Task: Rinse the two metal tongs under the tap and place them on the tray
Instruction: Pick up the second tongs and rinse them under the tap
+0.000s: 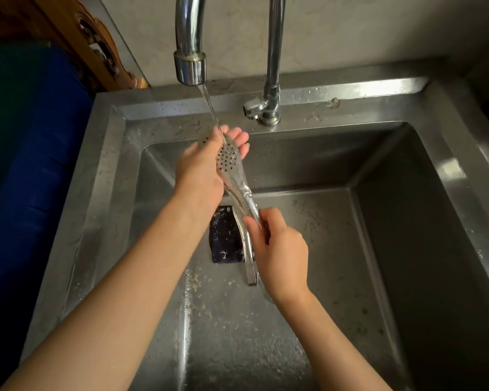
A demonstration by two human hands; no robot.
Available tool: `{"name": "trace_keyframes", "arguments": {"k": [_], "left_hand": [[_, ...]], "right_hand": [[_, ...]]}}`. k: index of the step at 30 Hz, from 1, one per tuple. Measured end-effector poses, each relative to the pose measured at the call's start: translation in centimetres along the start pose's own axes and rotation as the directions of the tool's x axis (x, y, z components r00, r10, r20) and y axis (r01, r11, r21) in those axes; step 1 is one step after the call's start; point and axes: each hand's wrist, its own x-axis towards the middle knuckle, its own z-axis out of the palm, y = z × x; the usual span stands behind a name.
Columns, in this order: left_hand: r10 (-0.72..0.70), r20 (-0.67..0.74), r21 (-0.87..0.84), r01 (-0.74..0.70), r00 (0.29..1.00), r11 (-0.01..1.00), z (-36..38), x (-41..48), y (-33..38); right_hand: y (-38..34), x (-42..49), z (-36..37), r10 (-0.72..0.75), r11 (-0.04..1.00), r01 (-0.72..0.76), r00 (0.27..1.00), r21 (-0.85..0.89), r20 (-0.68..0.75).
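Observation:
A metal tong [235, 170] with perforated spoon ends is held over the steel sink [378, 153], its head under the water stream from the tap [189, 63]. My left hand [201, 170] wraps around the perforated head, fingers spread behind it. My right hand [280, 249] grips the tong's handle end lower down. A second tong [249, 258] lies on the sink floor beneath, partly hidden by my right hand. No tray is in view.
A dark purple sponge [225, 238] lies on the sink floor among food scraps. The tap's lever and base [266, 108] stand on the back rim. A blue surface [26, 165] and carved wood [96, 43] are at left.

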Motion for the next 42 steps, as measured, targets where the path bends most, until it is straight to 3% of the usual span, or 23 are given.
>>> {"name": "trace_keyframes", "arguments": {"k": [3, 7, 9, 11, 13, 16, 18, 20, 23, 25, 28, 33, 37, 39, 42], "left_hand": [[-0.003, 0.016, 0.035, 0.003, 1.0, 0.999, 0.6, -0.2, -0.1], [-0.014, -0.109, 0.096, 0.025, 0.994, 0.995, 0.6, 1.0, 1.1], [-0.011, -0.096, 0.06, 0.016, 0.995, 0.998, 0.6, 1.5, 1.7], [0.011, -0.039, 0.04, -0.009, 0.999, 0.999, 0.3, 1.5, 1.7], [0.071, -0.032, 0.179, -0.064, 0.997, 0.982, -0.6, 1.8, 1.4], [0.283, -0.002, 0.568, -0.232, 0.959, 0.789, -2.9, 1.9, 0.6], [0.403, 0.022, 0.613, -0.331, 0.915, 0.717, -4.0, 1.3, -0.1], [0.379, 0.008, 0.57, -0.315, 0.925, 0.759, -4.8, 0.9, -0.9], [0.126, 0.115, 0.264, -0.152, 0.985, 0.953, -4.5, 0.6, -1.7], [0.111, 0.153, 0.178, -0.138, 0.982, 0.974, -3.6, 0.5, -2.0], [0.134, 0.122, 0.192, -0.156, 0.983, 0.969, -1.9, 0.6, -2.3], [0.002, 0.114, 0.166, -0.021, 0.993, 0.986, 0.5, 2.1, 0.0], [-0.108, 0.217, 0.122, 0.083, 0.97, 0.989, 1.0, 1.7, 0.0], [-0.052, 0.134, 0.204, 0.024, 0.99, 0.979, 1.2, 1.1, -0.6], [0.173, 0.034, 0.293, -0.175, 0.984, 0.94, 1.6, 0.3, -1.4]], "right_hand": [[0.1, 0.1, 0.1, -0.025, 1.0, 0.025, 0.999, -0.002, -0.035], [1.0, 0.7, -0.1, -0.092, 0.985, 0.099, 0.994, 0.144, -0.054], [1.3, 0.8, -0.1, -0.039, 0.948, 0.029, 0.999, 0.318, 0.027], [1.0, 1.3, -0.2, 0.049, 0.833, -0.161, 0.974, 0.529, 0.22], [0.8, 2.0, -0.3, 0.065, 0.748, -0.278, 0.934, 0.602, 0.351], [0.3, 2.6, -0.2, 0.043, 0.663, -0.306, 0.927, 0.684, 0.373], [-0.4, 2.8, 0.0, 0.027, 0.612, -0.314, 0.925, 0.726, 0.378], [-0.9, 3.0, 0.3, 0.02, 0.581, -0.308, 0.931, 0.754, 0.365], [-1.0, 2.9, 1.0, 0.04, 0.554, -0.296, 0.943, 0.778, 0.33], [-1.0, 2.1, 1.6, 0.071, 0.564, -0.294, 0.948, 0.772, 0.309], [-0.7, 0.6, 2.2, 0.13, 0.586, -0.281, 0.959, 0.76, 0.253], [0.0, -0.8, 1.9, 0.114, 0.795, -0.154, 0.988, 0.587, 0.105], [0.6, -0.8, 1.9, 0.133, 0.852, -0.152, 0.988, 0.501, 0.075], [0.6, -0.4, 2.2, 0.143, 0.861, -0.17, 0.985, 0.48, 0.093], [0.6, -0.2, 3.0, 0.159, 0.876, -0.178, 0.984, 0.449, 0.08]]}}
